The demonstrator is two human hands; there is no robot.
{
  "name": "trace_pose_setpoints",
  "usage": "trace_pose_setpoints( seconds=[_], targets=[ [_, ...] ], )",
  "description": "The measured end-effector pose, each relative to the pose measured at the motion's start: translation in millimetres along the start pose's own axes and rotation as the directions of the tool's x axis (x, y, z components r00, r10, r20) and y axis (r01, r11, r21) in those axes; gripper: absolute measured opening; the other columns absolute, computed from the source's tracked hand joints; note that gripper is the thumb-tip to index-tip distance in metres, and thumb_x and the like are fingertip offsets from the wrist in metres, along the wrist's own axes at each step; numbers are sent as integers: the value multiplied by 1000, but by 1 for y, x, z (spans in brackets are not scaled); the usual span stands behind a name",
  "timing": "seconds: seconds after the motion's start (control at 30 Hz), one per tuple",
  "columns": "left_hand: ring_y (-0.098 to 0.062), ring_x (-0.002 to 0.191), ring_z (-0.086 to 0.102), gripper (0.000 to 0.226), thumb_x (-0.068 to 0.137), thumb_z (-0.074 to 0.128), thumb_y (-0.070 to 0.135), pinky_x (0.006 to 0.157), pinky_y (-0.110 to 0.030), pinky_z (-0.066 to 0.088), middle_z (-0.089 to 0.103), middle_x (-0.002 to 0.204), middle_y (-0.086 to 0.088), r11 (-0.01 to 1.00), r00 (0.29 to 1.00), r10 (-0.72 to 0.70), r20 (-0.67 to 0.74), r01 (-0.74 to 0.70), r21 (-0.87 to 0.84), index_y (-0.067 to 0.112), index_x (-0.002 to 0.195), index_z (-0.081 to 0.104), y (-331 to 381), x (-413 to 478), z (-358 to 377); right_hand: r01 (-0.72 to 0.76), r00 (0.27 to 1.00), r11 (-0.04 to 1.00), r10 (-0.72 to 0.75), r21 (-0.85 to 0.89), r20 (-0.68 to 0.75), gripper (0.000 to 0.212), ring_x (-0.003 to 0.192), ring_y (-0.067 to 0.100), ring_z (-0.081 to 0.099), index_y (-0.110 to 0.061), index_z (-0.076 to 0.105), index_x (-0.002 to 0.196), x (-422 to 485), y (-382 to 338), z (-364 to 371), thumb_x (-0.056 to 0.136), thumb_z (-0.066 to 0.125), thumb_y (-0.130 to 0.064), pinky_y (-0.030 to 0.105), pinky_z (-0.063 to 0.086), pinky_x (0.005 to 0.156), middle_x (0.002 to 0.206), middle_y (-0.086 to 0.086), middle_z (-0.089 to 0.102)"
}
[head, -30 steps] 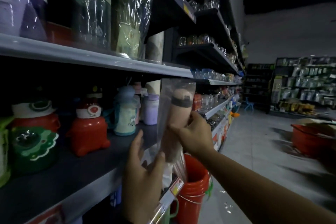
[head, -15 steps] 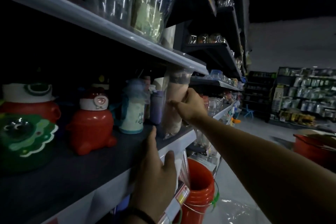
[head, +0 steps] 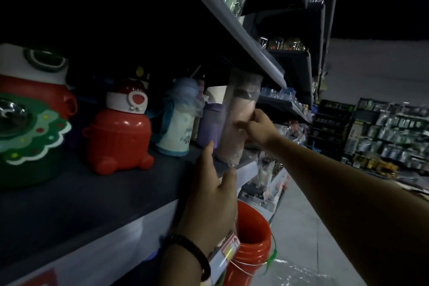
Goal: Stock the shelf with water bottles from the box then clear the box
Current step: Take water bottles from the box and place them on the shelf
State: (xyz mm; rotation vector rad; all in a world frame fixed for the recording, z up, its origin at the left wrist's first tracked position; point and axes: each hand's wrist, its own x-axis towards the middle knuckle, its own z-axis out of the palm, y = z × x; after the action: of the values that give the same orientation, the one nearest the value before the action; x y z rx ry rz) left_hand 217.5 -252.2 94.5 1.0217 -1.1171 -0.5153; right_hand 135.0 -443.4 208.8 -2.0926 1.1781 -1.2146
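A tall pink water bottle (head: 234,127) in a clear plastic bag stands upright near the front edge of the dark shelf (head: 97,195), its black band just under the shelf above. My right hand (head: 258,127) grips its right side at mid-height. My left hand (head: 212,195) rests at the shelf's front edge below the bottle, fingers spread, fingertips touching the bag's lower end. A purple bottle (head: 210,123) stands right behind the pink one. The box is not in view.
On the shelf to the left stand a white-and-blue bottle (head: 176,121), a red character bottle (head: 120,127) and a large red-and-green one (head: 27,118). An orange bucket (head: 251,237) sits on the floor below. The upper shelf (head: 236,30) hangs low overhead. The aisle floor (head: 306,216) runs to the right.
The bagged pink bottle has gone from in front of the shelf onto its surface, next to the purple bottle. My right hand stays on it; my left hand rose to its base.
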Motion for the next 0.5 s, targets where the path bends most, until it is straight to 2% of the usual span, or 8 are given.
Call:
trace_pose_setpoints(
  seconds=[0.07, 0.17, 0.27, 0.33, 0.4, 0.5],
  targets=[
    [17, 124, 38, 64, 104, 54, 24, 98, -12, 32, 31, 162, 24, 996, 1000, -10, 5, 10, -89, 45, 158, 26, -4, 2, 1, 28, 998, 999, -29, 16, 59, 18, 90, 36, 74, -4, 65, 98, -3, 0, 0, 94, 74, -19, 46, 65, 75, 95, 18, 75],
    [12, 134, 39, 64, 102, 58, 21, 105, -17, 34, 35, 160, 23, 986, 1000, -19, 4, 19, -167, 44, 156, 32, -5, 1, 0, 50, 994, 998, -52, 28, 100, 15, 77, 25, 70, -4, 64, 92, -7, 2, 2, 103, 61, -13, 27, 57, 58, 82, 9, 69],
    [12, 137, 39, 63, 101, 59, 14, 112, -22, 36, 40, 157, 22, 979, 1000, -16, -7, 14, -205, 40, 154, 37, -4, 0, 0, 61, 992, 997, -66, 44, 110, 14, 66, 16, 67, -3, 62, 94, -9, 6, 2, 104, 59, -11, 21, 53, 51, 80, 8, 66],
    [14, 138, 38, 61, 101, 59, 13, 118, -27, 35, 42, 155, 23, 978, 1000, -9, -10, 6, -210, 40, 151, 40, -3, -1, -1, 71, 992, 996, -77, 54, 104, 14, 68, 17, 69, -5, 64, 91, -10, 8, 1, 104, 59, -10, 22, 54, 53, 81, 10, 69],
    [15, 136, 39, 56, 100, 60, 15, 120, -29, 36, 43, 153, 24, 981, 1000, 0, -2, 0, -196, 44, 146, 45, -4, -2, -1, 65, 994, 995, -72, 75, 85, 11, 80, 27, 74, -6, 66, 95, -10, 12, 0, 103, 60, -12, 32, 60, 64, 88, 12, 73],
    [21, 128, 42, 49, 100, 61, 16, 111, -21, 38, 46, 151, 24, 984, 1000, 14, 7, -13, -179, 47, 137, 51, -5, -1, -1, 60, 995, 996, -64, 58, 70, 12, 91, 30, 74, -8, 66, 106, -11, 14, -2, 102, 60, -18, 43, 62, 77, 97, 11, 74]
  ],
)
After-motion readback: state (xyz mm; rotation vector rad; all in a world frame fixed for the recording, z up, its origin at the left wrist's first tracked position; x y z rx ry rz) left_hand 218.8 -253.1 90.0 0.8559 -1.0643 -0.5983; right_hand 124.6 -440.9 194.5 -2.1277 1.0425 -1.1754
